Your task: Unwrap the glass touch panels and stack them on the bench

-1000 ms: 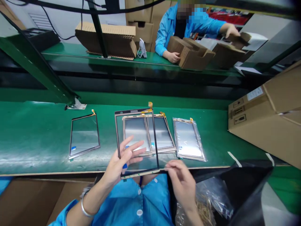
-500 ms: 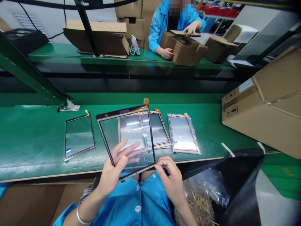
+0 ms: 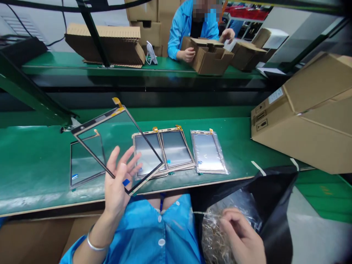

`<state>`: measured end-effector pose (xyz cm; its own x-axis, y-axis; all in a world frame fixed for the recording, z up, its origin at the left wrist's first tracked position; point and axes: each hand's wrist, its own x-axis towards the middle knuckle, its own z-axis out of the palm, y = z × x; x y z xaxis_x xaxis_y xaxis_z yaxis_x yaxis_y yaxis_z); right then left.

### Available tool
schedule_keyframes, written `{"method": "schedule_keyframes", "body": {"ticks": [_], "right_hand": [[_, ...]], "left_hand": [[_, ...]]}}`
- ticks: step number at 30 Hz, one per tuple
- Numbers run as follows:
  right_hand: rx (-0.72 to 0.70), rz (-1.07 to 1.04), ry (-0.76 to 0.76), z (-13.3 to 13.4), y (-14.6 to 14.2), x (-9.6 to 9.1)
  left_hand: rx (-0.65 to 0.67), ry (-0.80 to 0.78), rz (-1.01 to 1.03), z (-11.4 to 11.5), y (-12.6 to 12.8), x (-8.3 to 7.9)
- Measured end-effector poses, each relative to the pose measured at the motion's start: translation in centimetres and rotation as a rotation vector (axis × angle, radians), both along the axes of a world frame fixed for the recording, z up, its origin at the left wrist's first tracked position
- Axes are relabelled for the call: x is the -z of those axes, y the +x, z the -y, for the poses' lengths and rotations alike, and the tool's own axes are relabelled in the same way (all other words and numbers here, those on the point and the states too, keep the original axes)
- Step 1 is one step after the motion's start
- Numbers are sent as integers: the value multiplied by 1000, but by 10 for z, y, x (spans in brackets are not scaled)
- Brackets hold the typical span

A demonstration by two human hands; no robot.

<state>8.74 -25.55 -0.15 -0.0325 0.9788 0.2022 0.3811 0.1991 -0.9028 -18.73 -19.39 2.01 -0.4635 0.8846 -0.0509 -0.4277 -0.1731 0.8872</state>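
My left hand (image 3: 118, 187) grips a clear touch-screen glass panel (image 3: 118, 134) with a black border and an orange flex tail, held tilted above the bench. Its fingers show through the glass, and a blue tab sits near the lower corner. My right hand (image 3: 242, 234) is closed, low at the right, over a bag of shredded strips (image 3: 217, 245). A thin pale strip (image 3: 202, 213) sticks out leftward from its fingertips. Behind the held panel lies a similar panel (image 3: 86, 159). Two side-by-side stacks of framed panels (image 3: 177, 146) lie right of it.
A plastic-wrapped panel (image 3: 209, 152) lies farther right on the green bench (image 3: 236, 146). A large cardboard box (image 3: 305, 121) stands at the right, and a black bag (image 3: 277, 209) is taped to the bench edge. Across the bench, a person in blue (image 3: 178, 33) handles cardboard dividers (image 3: 213, 60).
My left hand has moved the glass panel leftward and tilted it. My right hand has left the panel's lower edge and moved down right, with a thin strip in its fingers.
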Motion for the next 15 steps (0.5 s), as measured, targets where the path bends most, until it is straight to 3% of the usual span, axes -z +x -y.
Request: {"method": "schedule_keyframes", "body": {"ticks": [2,9,15], "right_hand": [[53,-33,-14,-8,-8,6],[-88,-519,-246,-56,-89,5],[-189,-696,-401,-57,-91,4]], "left_hand": [[54,-15,42,2,3,-1],[147,-23,102,32,20,-1],[125,11,42,41,13,4]]}}
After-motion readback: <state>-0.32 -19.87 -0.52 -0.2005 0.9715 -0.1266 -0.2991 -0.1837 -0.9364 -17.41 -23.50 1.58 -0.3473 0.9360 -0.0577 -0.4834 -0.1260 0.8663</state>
